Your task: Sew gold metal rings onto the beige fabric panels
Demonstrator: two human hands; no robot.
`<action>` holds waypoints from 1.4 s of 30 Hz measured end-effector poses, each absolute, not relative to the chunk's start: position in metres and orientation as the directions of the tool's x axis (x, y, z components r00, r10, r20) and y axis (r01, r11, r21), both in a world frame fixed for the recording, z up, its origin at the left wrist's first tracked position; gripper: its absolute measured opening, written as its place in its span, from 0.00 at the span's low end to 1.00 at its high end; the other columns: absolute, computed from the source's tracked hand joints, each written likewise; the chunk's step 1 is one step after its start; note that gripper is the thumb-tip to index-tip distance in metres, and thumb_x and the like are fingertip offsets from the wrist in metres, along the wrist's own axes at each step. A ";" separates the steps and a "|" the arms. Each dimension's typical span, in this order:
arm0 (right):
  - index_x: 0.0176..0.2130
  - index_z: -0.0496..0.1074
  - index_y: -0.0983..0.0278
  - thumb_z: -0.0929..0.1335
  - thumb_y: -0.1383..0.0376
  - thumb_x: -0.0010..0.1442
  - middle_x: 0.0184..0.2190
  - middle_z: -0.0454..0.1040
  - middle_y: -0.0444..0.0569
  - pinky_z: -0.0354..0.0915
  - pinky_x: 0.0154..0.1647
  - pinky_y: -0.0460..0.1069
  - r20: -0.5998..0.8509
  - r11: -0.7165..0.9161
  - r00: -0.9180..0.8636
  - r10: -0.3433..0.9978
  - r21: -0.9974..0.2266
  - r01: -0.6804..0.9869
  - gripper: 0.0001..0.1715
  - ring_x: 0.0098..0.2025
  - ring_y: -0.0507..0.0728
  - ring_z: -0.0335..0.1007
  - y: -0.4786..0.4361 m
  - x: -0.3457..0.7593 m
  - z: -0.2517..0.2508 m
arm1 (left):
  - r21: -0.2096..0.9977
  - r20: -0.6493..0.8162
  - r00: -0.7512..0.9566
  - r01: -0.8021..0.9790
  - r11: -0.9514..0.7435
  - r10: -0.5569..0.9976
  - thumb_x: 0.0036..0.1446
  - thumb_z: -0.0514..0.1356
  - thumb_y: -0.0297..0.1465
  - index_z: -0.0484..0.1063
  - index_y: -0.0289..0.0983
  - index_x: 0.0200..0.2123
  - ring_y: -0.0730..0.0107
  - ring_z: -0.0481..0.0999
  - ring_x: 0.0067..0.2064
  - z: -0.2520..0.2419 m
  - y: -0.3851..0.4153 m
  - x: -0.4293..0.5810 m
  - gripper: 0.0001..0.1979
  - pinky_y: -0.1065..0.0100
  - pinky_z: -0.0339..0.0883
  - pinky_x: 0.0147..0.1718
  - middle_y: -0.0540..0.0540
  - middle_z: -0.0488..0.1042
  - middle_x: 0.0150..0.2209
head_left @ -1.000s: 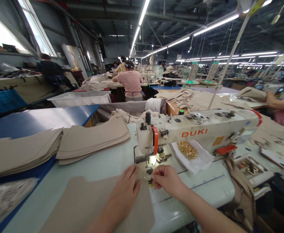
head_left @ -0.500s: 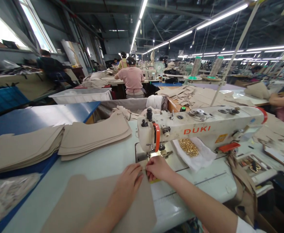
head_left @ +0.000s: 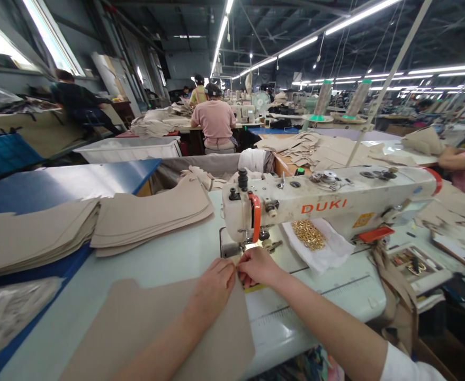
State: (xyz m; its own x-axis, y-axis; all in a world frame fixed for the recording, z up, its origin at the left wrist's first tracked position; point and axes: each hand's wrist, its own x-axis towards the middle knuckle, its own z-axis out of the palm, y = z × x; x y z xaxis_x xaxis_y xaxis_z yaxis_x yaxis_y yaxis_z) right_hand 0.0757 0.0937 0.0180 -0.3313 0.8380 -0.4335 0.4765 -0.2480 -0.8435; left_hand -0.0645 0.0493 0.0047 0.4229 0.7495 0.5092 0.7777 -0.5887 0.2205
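1. The left hand [head_left: 212, 288] is lying flat on the beige fabric panel [head_left: 145, 328], fingers spread, pressing its far corner down against the pale sewing table [head_left: 169, 259] rather than closing round anything.
2. The right hand [head_left: 258, 266] is pinching at the same corner, fingertips meeting the left hand's just in front of the presser foot [head_left: 252, 246]; whether a small part is caught in that pinch cannot be told, since the fingers are hiding it.
3. The panel is spreading back from the grip toward the person, lying flat with no wrinkles, so it looks fairly stiff and light, more like board-backed cloth than loose weave.
4. It is probably sliding easily on the smooth tabletop, so a flat palm looks the surest hold, with a fingertip pinch at the edge for steering.
5. Right behind the fingers, the DUKI sewing machine [head_left: 328, 206] is standing with its needle close, so the hold belongs at the edge, clear of the foot.
6. Beyond the grip to the right, gold rings [head_left: 307, 234] are sitting on a white cloth [head_left: 328, 254].
7. Left of the grip, stacks of cut panels [head_left: 149, 217] are waiting.
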 end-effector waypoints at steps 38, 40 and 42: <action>0.39 0.72 0.68 0.64 0.69 0.65 0.42 0.76 0.51 0.66 0.52 0.49 0.435 0.888 -0.776 0.457 -0.183 0.421 0.08 0.47 0.56 0.68 0.041 0.114 -0.008 | 0.095 0.579 0.492 0.752 -0.653 0.651 0.63 0.49 0.23 0.69 0.36 0.30 0.66 0.72 0.35 -0.004 0.053 -0.069 0.12 0.65 0.70 0.36 0.47 0.73 0.30; 0.39 0.73 0.68 0.63 0.69 0.65 0.42 0.76 0.51 0.66 0.52 0.49 0.446 0.887 -0.768 0.460 -0.191 0.421 0.08 0.46 0.56 0.68 0.041 0.113 -0.009 | 0.082 0.582 0.498 0.751 -0.655 0.643 0.63 0.49 0.23 0.69 0.36 0.30 0.65 0.72 0.35 -0.004 0.053 -0.069 0.12 0.64 0.70 0.36 0.46 0.74 0.30; 0.39 0.73 0.68 0.63 0.68 0.65 0.41 0.76 0.50 0.67 0.52 0.50 0.450 0.886 -0.764 0.463 -0.198 0.420 0.08 0.46 0.57 0.69 0.041 0.113 -0.009 | 0.073 0.579 0.507 0.748 -0.660 0.639 0.63 0.49 0.23 0.70 0.36 0.31 0.65 0.72 0.35 -0.004 0.052 -0.069 0.12 0.64 0.70 0.37 0.46 0.74 0.31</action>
State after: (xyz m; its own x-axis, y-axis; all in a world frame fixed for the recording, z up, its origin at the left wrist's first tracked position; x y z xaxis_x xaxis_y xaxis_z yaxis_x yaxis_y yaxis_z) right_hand 0.1129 0.0407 -0.0092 -0.7640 0.4626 0.4498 0.4198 0.8858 -0.1979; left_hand -0.0694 0.0523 -0.0042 0.5073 0.6387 0.5786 0.7479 -0.6598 0.0725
